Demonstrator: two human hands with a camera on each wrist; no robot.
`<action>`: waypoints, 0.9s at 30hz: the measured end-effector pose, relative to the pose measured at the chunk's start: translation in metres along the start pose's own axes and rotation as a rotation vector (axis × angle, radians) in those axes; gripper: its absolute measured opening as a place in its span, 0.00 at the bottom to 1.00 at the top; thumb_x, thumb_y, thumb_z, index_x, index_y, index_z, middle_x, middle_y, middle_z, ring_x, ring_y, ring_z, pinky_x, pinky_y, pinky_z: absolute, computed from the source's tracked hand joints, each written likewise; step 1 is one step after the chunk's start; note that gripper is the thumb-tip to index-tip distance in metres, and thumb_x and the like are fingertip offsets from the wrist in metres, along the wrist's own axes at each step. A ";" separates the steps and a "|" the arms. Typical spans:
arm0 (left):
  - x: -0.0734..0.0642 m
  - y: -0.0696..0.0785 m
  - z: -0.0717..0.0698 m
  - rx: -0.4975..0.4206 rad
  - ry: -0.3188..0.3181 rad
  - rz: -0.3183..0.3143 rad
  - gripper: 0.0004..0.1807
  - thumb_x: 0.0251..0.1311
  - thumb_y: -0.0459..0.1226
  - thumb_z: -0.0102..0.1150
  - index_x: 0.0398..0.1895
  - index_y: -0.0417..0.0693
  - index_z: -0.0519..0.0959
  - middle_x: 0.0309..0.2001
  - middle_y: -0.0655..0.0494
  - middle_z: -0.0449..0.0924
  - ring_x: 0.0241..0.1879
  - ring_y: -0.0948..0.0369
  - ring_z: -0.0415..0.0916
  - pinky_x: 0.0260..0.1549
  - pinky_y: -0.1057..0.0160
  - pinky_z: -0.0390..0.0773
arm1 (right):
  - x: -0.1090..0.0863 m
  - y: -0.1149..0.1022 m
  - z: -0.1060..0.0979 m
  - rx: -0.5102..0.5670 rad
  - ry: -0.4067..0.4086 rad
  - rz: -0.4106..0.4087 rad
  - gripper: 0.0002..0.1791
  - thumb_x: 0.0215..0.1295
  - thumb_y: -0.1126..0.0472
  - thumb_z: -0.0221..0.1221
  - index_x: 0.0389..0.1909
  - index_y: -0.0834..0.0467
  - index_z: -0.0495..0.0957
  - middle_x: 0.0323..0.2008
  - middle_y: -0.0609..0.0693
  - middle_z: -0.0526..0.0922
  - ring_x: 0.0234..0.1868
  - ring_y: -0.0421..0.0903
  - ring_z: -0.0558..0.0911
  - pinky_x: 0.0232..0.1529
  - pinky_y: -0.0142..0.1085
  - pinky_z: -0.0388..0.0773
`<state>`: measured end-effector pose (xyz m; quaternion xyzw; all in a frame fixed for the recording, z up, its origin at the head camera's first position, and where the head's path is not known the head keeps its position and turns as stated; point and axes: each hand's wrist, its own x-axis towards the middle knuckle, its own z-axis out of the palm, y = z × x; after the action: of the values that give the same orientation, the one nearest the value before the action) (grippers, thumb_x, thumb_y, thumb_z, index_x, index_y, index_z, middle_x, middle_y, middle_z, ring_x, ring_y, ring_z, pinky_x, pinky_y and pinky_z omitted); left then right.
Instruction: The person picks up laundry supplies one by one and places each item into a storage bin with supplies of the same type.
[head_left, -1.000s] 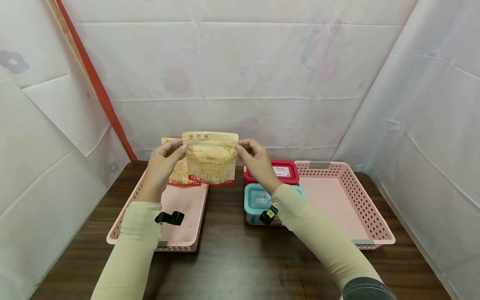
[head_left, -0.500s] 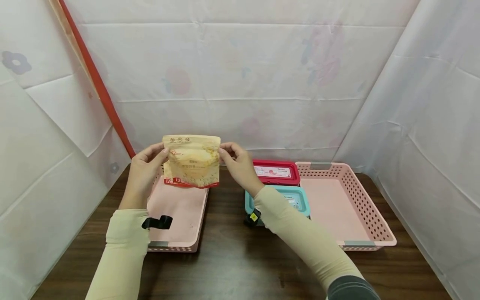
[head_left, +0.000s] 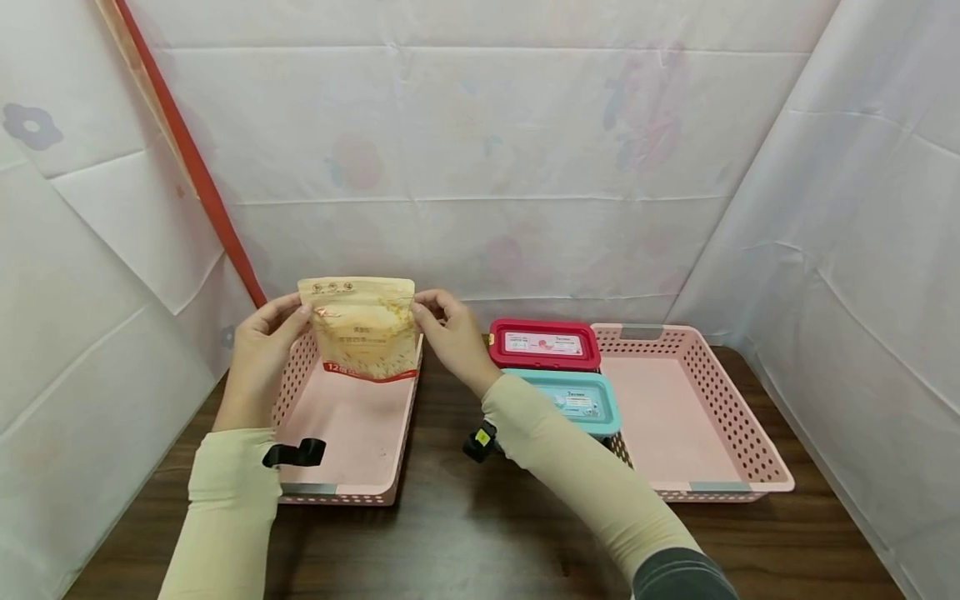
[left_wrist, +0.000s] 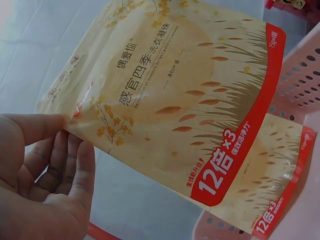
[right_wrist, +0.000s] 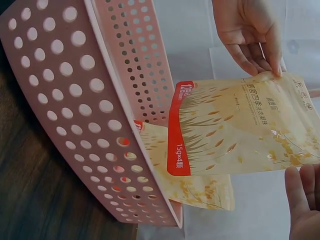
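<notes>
A flat yellow laundry capsule pouch (head_left: 363, 337) with a red lower band hangs upright, held from both sides above the left pink basket (head_left: 345, 437). My left hand (head_left: 258, 358) pinches its upper left edge between thumb and fingers. At the opposite upper edge, my right hand (head_left: 456, 342) pinches it too. A second matching pouch (right_wrist: 202, 192) stands at the far end of that basket, behind the held one. The head view hides this second pouch, while the left wrist view shows its lower part.
Right of the middle, a lidded red box (head_left: 551, 343) stands behind a lidded light-blue box (head_left: 581, 398), partly covered by my right sleeve. Another pink basket (head_left: 667, 425) lies beyond them. A white curtain (head_left: 480, 150) closes the back and sides of the dark wooden table (head_left: 442, 533).
Both hands have moved left with the pouch and ended slightly lower. The held pouch now covers the second pouch in the head view, and more of both boxes shows.
</notes>
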<state>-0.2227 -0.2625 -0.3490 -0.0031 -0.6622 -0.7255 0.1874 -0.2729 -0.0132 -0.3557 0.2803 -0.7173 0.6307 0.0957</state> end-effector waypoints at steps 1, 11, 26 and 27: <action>0.000 0.000 -0.001 -0.002 0.000 0.002 0.20 0.67 0.38 0.63 0.60 0.41 0.79 0.47 0.55 0.76 0.46 0.63 0.75 0.45 0.76 0.77 | 0.000 0.001 0.001 0.005 -0.004 0.001 0.13 0.76 0.62 0.56 0.53 0.65 0.79 0.39 0.61 0.81 0.40 0.57 0.80 0.35 0.31 0.73; 0.000 -0.009 -0.015 0.096 0.043 -0.045 0.22 0.69 0.40 0.62 0.61 0.39 0.77 0.47 0.57 0.77 0.46 0.64 0.77 0.45 0.77 0.77 | -0.005 0.013 0.018 0.011 -0.040 0.039 0.11 0.76 0.61 0.56 0.52 0.61 0.79 0.36 0.53 0.80 0.38 0.57 0.79 0.33 0.32 0.78; 0.003 -0.021 -0.027 0.310 0.024 -0.134 0.23 0.71 0.42 0.58 0.63 0.37 0.74 0.44 0.56 0.75 0.42 0.68 0.78 0.41 0.78 0.78 | -0.009 0.027 0.031 -0.055 -0.034 0.113 0.08 0.75 0.61 0.57 0.49 0.58 0.80 0.35 0.47 0.80 0.34 0.39 0.78 0.33 0.29 0.78; 0.003 -0.022 -0.028 0.316 0.023 -0.134 0.23 0.71 0.42 0.58 0.63 0.36 0.74 0.44 0.56 0.75 0.42 0.67 0.78 0.41 0.78 0.78 | -0.010 0.028 0.031 -0.059 -0.033 0.118 0.08 0.75 0.61 0.57 0.49 0.58 0.80 0.34 0.47 0.80 0.33 0.39 0.79 0.33 0.30 0.77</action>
<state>-0.2245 -0.2887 -0.3729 0.0786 -0.7645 -0.6232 0.1445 -0.2729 -0.0388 -0.3901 0.2449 -0.7523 0.6092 0.0547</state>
